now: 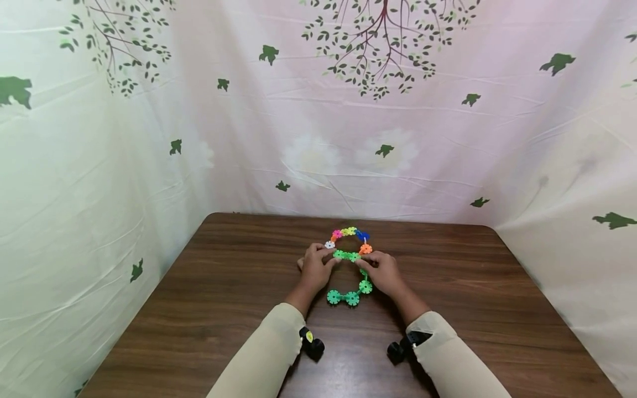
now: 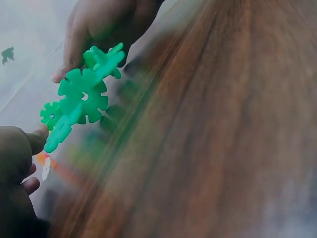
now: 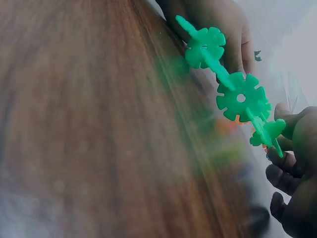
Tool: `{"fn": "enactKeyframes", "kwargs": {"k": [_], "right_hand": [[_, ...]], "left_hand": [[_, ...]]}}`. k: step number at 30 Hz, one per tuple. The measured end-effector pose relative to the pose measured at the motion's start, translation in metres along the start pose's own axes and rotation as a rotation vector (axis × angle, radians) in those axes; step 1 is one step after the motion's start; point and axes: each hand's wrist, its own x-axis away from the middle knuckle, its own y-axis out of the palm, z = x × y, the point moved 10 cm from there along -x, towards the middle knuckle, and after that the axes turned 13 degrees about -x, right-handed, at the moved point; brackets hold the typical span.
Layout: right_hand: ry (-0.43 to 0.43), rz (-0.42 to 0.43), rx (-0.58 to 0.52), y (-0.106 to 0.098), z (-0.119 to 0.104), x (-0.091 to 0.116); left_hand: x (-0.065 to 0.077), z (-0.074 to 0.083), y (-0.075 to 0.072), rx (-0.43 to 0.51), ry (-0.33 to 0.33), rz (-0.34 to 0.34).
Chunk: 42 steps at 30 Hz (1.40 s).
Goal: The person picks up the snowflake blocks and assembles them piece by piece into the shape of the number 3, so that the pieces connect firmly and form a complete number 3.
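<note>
Notched, flower-shaped plastic discs are linked into a figure-eight-like chain on the brown table. My left hand (image 1: 316,268) pinches the left end of the middle green row (image 1: 346,255). At that row's right end, my right hand (image 1: 380,272) pinches a green disc with thumb and fingers. Beyond the row arches a loop of white, pink, yellow, blue and orange discs (image 1: 350,231). Nearer me, a tail of green discs (image 1: 352,298) curves down and to the left. In the right wrist view, the green discs (image 3: 241,97) stand at angles to one another, between both hands.
The wooden table (image 1: 239,276) has a far edge close behind the coloured loop. A pale curtain (image 1: 338,138) with leaf prints hangs behind and at both sides. Small black cameras (image 1: 313,347) are strapped to both wrists over the light sleeves.
</note>
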Motion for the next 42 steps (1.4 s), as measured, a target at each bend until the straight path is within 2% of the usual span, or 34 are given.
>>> {"fn": "enactKeyframes", "kwargs": {"k": [4, 10, 19, 26, 32, 36, 42], "right_hand": [[0.006, -0.012, 0.001, 0.0, 0.002, 0.0], [0.044, -0.033, 0.002, 0.001, 0.008, 0.0], [0.098, -0.066, 0.006, 0.006, 0.016, 0.001], [0.076, -0.067, 0.006, 0.005, 0.015, 0.001], [0.084, -0.048, -0.037, 0.006, 0.019, 0.0], [0.07, -0.042, -0.041, 0.007, 0.021, 0.001], [0.048, 0.071, -0.093, -0.011, 0.024, 0.008]], "left_hand": [[-0.002, -0.003, 0.003, -0.008, -0.02, -0.031], [-0.003, -0.006, 0.008, -0.077, -0.034, -0.07], [-0.001, -0.008, 0.011, -0.101, -0.044, -0.093], [-0.002, -0.012, 0.012, -0.091, -0.04, -0.095], [0.002, -0.018, 0.005, -0.028, -0.03, -0.069], [0.008, -0.022, -0.005, -0.014, -0.032, -0.023], [0.016, -0.022, -0.014, 0.016, -0.033, 0.014]]}}
